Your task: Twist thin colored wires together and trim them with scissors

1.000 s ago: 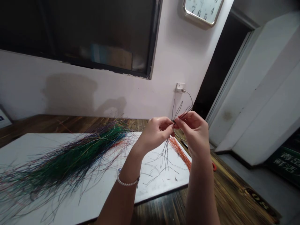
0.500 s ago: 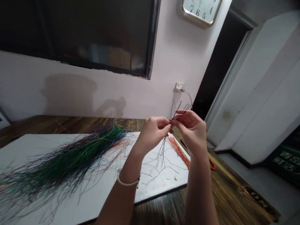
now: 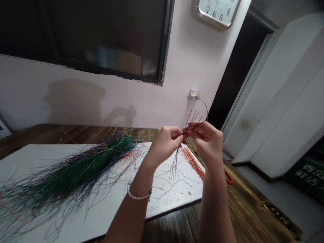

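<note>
My left hand (image 3: 168,138) pinches the middle of a small bunch of thin black wires (image 3: 174,163), whose lower ends fan out downward over the white board. My right hand (image 3: 206,138) meets it fingertip to fingertip, its thumb and fingers closed on the upper part of the same wires. Several upper ends stick up above the fingers, leaning right. The spot where the wires pass between the fingertips is hidden. Below lie loose dark wire pieces (image 3: 174,185). A bundle of orange wires (image 3: 192,160) rests just behind my right forearm.
A large heap of green, blue and purple wires (image 3: 83,165) spreads over the left of the white board (image 3: 111,212) on a wooden table (image 3: 253,206). Red-handled scissors, partly hidden (image 3: 229,177), lie right of my forearm. A cable (image 3: 206,108) hangs from the wall socket (image 3: 194,94).
The upper wire ends have shifted and now stand closer together. My right fingers have moved slightly down and left along them. My left hand has hardly moved.
</note>
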A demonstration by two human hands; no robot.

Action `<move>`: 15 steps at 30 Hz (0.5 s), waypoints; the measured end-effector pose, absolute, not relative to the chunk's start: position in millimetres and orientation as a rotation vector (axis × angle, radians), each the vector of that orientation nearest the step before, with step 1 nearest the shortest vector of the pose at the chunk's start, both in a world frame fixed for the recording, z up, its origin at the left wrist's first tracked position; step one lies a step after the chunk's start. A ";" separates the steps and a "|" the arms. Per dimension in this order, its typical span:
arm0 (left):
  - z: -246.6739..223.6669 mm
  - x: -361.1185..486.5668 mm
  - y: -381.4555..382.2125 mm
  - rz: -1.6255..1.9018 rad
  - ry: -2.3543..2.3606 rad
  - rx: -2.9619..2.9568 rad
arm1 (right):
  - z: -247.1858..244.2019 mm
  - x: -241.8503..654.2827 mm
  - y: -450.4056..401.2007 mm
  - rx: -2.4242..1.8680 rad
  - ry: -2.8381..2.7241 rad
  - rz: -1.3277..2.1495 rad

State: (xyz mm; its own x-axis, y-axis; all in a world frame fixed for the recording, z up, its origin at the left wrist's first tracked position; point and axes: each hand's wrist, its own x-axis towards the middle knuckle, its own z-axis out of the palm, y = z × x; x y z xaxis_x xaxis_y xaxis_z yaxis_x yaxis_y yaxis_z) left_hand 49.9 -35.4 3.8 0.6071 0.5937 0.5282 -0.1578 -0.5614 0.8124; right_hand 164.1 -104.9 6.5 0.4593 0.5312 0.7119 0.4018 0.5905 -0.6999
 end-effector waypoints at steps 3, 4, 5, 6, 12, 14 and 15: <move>4.0 49.2 -35.0 1.001 0.313 1.914 | 9.0 164.2 -109.6 -0.976 -1.157 0.207; 4.3 48.9 -35.2 0.991 0.302 1.910 | 10.0 163.8 -111.3 -0.976 -1.161 0.249; 4.6 48.5 -35.6 0.982 0.293 1.907 | 10.9 163.4 -112.8 -0.980 -1.161 0.277; 5.0 48.2 -36.1 0.974 0.288 1.906 | 11.6 163.1 -113.9 -0.985 -1.157 0.286; 6.9 47.2 -38.4 0.947 0.283 1.904 | 9.3 164.5 -111.0 -0.994 -1.118 0.209; 7.4 46.9 -38.6 0.950 0.287 1.906 | 8.2 165.1 -109.3 -0.981 -1.118 0.199; 7.8 46.8 -38.8 0.952 0.290 1.905 | 8.1 165.0 -108.8 -0.973 -1.115 0.200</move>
